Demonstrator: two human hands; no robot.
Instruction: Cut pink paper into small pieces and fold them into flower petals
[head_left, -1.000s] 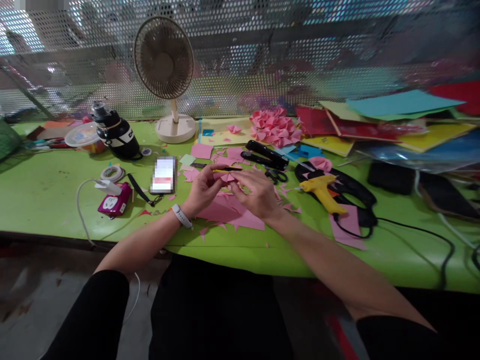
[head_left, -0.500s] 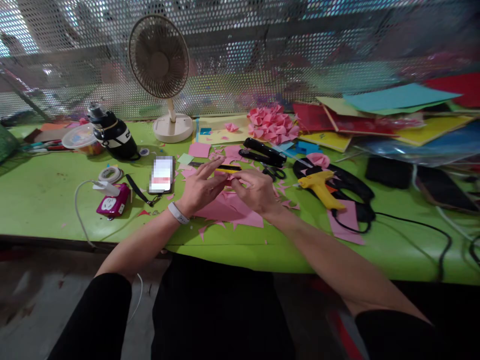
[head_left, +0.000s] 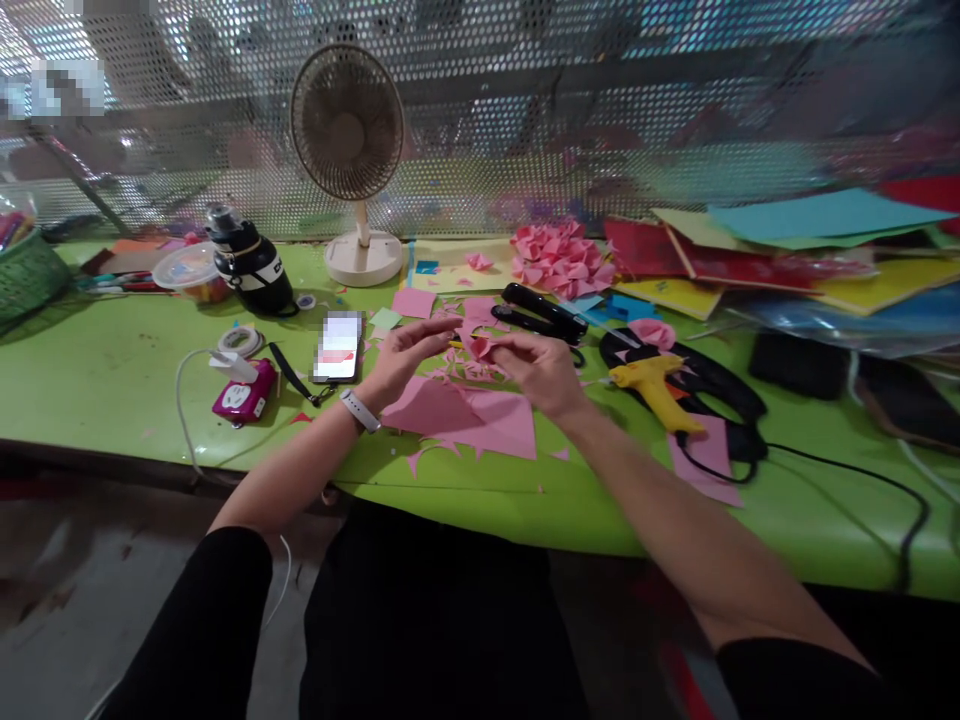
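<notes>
My left hand [head_left: 405,362] and my right hand [head_left: 541,370] meet over the green table [head_left: 97,370], both pinching a small folded pink paper piece [head_left: 478,346] between the fingertips. The left wrist wears a white band [head_left: 358,410]. Under the hands lies a larger pink paper sheet [head_left: 480,420] with pink scraps around it. Just beyond the hands lie a black stapler [head_left: 541,310] and, partly hidden, a yellow-and-black tool.
A yellow glue gun [head_left: 654,385] with a black cord lies to the right. A phone [head_left: 339,346], tape roll [head_left: 241,340], pink socket [head_left: 244,398], black bottle [head_left: 251,262] and fan [head_left: 351,150] stand left. Pink paper flowers [head_left: 559,255] and coloured sheets [head_left: 795,250] lie behind.
Both hands have lifted the small pink piece off the sheet and slightly away from the yellow-and-black tool. The view has shifted a little to the left.
</notes>
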